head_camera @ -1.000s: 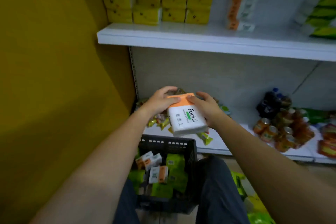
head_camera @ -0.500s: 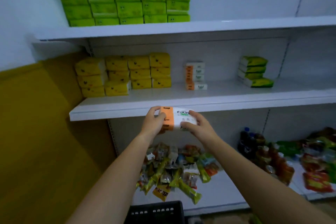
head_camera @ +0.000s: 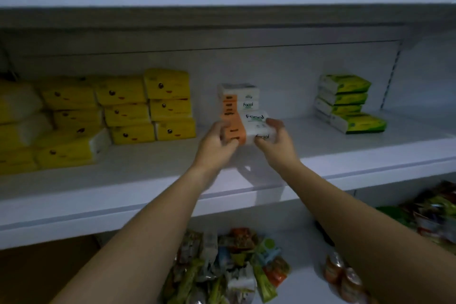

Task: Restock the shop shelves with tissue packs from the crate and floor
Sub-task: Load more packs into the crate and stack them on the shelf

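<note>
Tissue pack (head_camera: 255,122) between left hand (head_camera: 217,143) and right hand (head_camera: 276,142) over white shelf (head_camera: 123,175)

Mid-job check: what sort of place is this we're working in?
Most likely a small shop. White tiered shelves carry stacks of yellow tissue packs and green tissue packs, snack packets lie heaped below, and the left hand and right hand hold a Facial tissue pack at its matching stack.
</note>
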